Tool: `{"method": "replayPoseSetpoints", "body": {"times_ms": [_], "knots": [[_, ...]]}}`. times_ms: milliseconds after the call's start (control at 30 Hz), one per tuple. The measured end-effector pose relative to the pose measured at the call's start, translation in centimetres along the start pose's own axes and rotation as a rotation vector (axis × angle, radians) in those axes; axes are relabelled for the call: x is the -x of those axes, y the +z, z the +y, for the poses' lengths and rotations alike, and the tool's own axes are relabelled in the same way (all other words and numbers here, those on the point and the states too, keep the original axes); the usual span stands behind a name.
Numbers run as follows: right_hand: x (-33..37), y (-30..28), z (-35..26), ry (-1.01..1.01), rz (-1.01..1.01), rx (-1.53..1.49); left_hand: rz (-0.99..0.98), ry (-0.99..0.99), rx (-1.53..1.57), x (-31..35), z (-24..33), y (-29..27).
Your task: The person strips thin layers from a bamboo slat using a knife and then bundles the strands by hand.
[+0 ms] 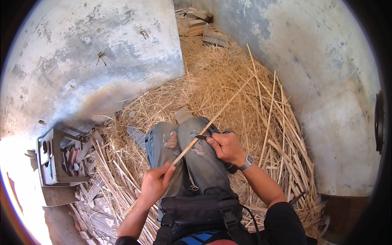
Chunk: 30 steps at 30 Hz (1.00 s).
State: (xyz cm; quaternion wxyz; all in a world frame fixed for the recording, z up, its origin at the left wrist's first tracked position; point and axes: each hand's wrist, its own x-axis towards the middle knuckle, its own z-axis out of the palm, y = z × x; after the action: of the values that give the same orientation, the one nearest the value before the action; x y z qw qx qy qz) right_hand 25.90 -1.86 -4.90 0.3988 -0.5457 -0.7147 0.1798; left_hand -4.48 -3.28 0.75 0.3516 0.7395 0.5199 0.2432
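A long, thin pale strip (223,107), which looks like split bamboo, runs slantwise across my knees toward the far right. My left hand (156,182) is closed around its near end, by my left thigh. In my right hand (227,148) is a knife (201,137) with a short dark blade; my fingers wrap its handle, which they hide. The blade lies against the strip above my right knee and points left. My legs, in torn grey jeans (204,167), are under both hands.
Shavings (220,69) heap over the floor ahead. Long strips (281,143) lie along the right wall (318,81), and more strips (118,175) lie to my left. A small wooden stool (49,159) holding odds and ends stands at the left. Wood scraps (200,20) lie at the back.
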Motion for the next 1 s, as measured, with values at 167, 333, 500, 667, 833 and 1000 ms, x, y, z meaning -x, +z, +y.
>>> {"method": "replayPoseSetpoints", "body": {"times_ms": [167,333,500,667,833,1000], "knots": [[0.6,-1.0,1.2,0.121,0.035,-0.172,0.002,0.009,0.040,-0.8,0.2,-0.1],[-1.2,-2.8,3.8,0.311,0.422,-0.159,-0.039,-0.078,0.043,0.0,-0.5,-1.2],[-4.8,-6.0,7.1,0.361,0.595,0.120,-0.037,0.003,-0.030,0.2,-0.3,-1.4],[-1.8,1.3,3.8,-0.071,0.354,0.218,0.024,0.078,-0.024,0.2,-0.7,-0.3],[-2.4,0.3,2.2,-0.027,0.374,0.202,0.004,0.032,-0.014,0.2,-0.6,-0.1],[-4.4,-4.6,7.8,0.381,0.498,0.251,-0.017,0.000,0.038,0.0,-0.5,-0.4]]}}
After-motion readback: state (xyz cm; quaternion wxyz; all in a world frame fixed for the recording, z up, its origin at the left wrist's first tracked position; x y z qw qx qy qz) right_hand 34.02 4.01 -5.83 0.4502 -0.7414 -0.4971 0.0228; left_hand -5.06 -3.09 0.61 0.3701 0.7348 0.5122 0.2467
